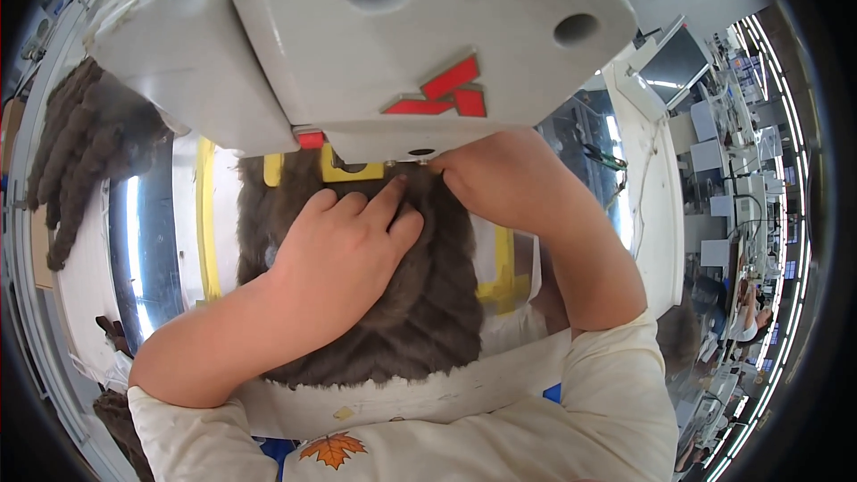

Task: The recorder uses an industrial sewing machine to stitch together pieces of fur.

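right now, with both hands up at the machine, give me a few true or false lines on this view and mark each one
1. The left hand is on the brown fur piece. True.
2. The emblem on the white machine head is green. False: it is red.
3. The right hand hangs down beside the person's body. False: it is up by the underside of the machine head, partly hidden.
4. More brown fur lies toward the left side of the picture. True.
5. The leaf on the person's shirt is blue. False: it is orange.
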`<move>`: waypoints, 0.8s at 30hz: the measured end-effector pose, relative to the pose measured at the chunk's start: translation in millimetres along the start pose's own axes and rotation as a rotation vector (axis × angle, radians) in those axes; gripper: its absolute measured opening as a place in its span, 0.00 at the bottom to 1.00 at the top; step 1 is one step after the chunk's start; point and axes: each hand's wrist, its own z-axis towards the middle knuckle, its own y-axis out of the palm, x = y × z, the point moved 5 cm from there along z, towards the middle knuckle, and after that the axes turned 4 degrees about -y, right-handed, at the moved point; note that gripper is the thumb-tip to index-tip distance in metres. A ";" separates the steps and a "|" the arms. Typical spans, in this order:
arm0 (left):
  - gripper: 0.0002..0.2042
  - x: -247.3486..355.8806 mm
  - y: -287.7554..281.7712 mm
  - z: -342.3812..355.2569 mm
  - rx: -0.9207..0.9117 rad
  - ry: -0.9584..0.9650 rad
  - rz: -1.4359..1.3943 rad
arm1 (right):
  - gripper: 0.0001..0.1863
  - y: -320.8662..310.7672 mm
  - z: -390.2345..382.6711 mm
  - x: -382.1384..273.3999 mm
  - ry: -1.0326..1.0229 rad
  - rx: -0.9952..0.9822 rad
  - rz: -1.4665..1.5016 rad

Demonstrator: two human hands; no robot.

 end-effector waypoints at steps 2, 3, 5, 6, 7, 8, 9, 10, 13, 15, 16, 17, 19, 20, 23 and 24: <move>0.18 -1.9 2.1 1.7 0.001 -0.014 -0.001 | 0.17 -2.2 1.0 0.5 -0.013 0.037 -0.038; 0.18 -3.1 3.6 3.1 0.003 -0.026 -0.001 | 0.17 -0.3 2.1 3.5 -0.015 0.038 -0.037; 0.17 -5.0 4.2 6.9 0.051 -0.022 0.019 | 0.16 0.3 4.9 8.5 -0.071 0.127 -0.075; 0.16 -6.0 2.9 8.7 0.100 -0.017 0.037 | 0.16 0.5 5.5 10.0 -0.071 0.126 -0.074; 0.16 -7.7 3.2 10.7 0.099 -0.018 0.036 | 0.15 0.7 6.2 12.7 -0.038 0.125 -0.099; 0.17 -9.8 2.9 12.4 0.091 -0.025 0.016 | 0.14 0.6 6.7 15.4 -0.004 0.124 -0.124; 0.17 -11.3 2.6 13.0 0.083 -0.033 -0.005 | 0.14 2.0 7.2 18.2 -0.005 0.123 -0.122; 0.17 -11.8 2.3 12.8 0.082 -0.035 -0.006 | 0.13 3.7 7.6 21.7 -0.020 0.144 -0.083; 0.18 -13.2 0.3 11.6 0.071 -0.038 0.022 | 0.13 3.0 12.8 25.4 -0.043 0.156 0.030; 0.17 -14.3 -2.5 10.0 0.040 -0.046 0.050 | 0.13 0.3 17.4 26.3 -0.048 0.150 0.101; 0.17 -14.6 -3.3 9.4 0.040 -0.046 0.050 | 0.14 1.6 20.4 29.4 -0.010 0.095 0.175; 0.17 -15.1 -3.4 9.1 0.024 -0.051 0.058 | 0.16 2.7 22.2 31.7 0.027 0.040 0.250; 0.17 -15.6 -3.1 8.5 0.009 -0.053 0.069 | 0.18 -1.8 25.5 29.2 0.087 0.020 0.337; 0.17 -15.9 -3.0 8.4 0.021 -0.054 0.068 | 0.19 -3.1 25.7 30.5 0.146 0.003 0.423; 0.16 -16.0 -2.3 8.5 0.061 -0.054 0.064 | 0.21 3.1 20.3 38.3 0.097 -0.047 0.481; 0.17 -15.8 -3.4 8.8 0.088 -0.061 0.053 | 0.21 2.4 16.5 40.0 0.103 -0.030 0.481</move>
